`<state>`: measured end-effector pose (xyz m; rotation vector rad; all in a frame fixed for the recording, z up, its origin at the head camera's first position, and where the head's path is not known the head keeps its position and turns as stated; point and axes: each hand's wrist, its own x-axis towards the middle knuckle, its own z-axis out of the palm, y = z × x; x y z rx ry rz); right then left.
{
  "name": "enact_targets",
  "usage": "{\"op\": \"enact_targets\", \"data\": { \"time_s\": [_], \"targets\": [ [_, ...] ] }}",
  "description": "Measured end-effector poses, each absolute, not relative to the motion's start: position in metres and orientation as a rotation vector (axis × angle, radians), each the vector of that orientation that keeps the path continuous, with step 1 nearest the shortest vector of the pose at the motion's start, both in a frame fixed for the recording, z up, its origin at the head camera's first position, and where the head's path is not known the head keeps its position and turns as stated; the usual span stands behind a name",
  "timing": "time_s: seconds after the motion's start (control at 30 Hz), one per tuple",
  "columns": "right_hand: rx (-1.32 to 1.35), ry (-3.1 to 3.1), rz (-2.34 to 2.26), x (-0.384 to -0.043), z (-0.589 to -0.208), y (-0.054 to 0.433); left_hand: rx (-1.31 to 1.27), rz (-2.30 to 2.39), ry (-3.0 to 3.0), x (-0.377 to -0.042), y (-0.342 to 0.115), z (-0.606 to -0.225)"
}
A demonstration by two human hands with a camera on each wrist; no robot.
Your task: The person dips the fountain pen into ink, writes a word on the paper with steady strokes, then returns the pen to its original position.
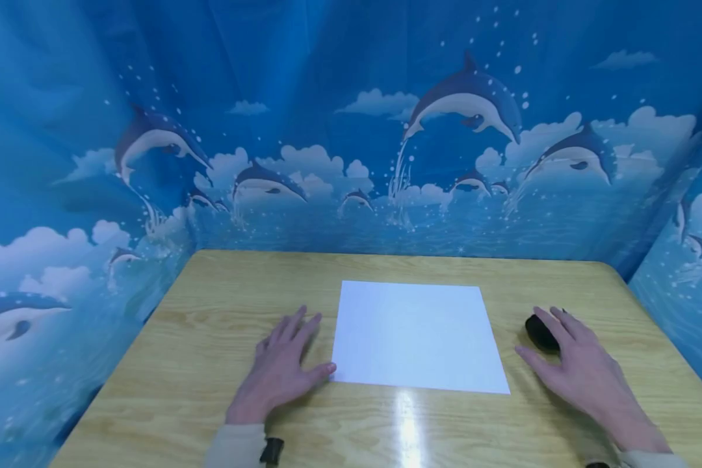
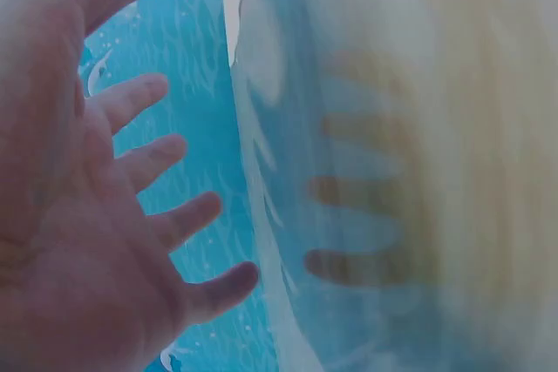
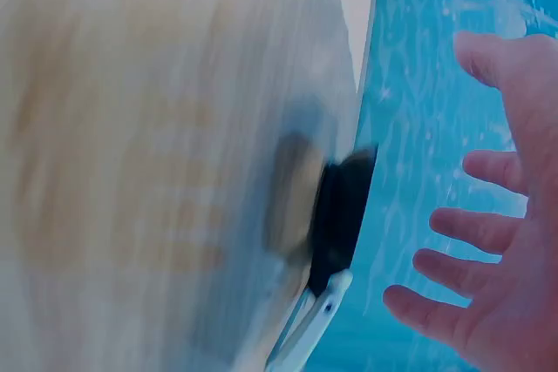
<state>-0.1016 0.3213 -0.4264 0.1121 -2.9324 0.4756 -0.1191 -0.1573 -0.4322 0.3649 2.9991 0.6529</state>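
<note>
A blank white sheet of paper [image 1: 418,338] lies flat on the wooden table. To its left is my left hand [image 1: 282,372], fingers spread and holding nothing, its thumb tip overlapping the sheet's near left corner in the head view. In the left wrist view the palm [image 2: 83,215] faces the camera, fingertips apart from the tabletop. My right hand [image 1: 587,367] hovers right of the paper with loosely bent, separated fingers. Beyond its thumb sits a rounded black object [image 1: 540,335], partly hidden. The right wrist view shows this black object [image 3: 343,211] with a slim whitish part [image 3: 312,324] beside it.
The glossy wooden table [image 1: 210,312] reflects the hands and a bright light streak near its front. A blue curtain [image 1: 327,130] printed with dolphins and clouds hangs behind it and along both sides. A black strap piece [image 1: 272,450] is at the left cuff.
</note>
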Motion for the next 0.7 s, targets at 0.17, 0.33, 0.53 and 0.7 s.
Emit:
{"op": "enact_targets", "data": {
  "time_s": [0.17,0.33,0.53,0.7],
  "targets": [
    [0.038,-2.928,0.502,-0.098,-0.432,0.345,0.368,0.676,2.929,-0.123,-0.15,-0.432],
    [0.002,-2.933,0.495,-0.095,-0.436,0.364,0.365,0.654,2.9,-0.126,-0.145,-0.433],
    [-0.031,-2.923,0.464,-0.094,-0.441,0.379,0.398,0.648,2.895,-0.129,-0.139,-0.43],
    [-0.075,-2.948,0.47,-0.093,-0.442,0.388,0.418,0.644,2.878,-0.132,-0.134,-0.428]
  ]
}}
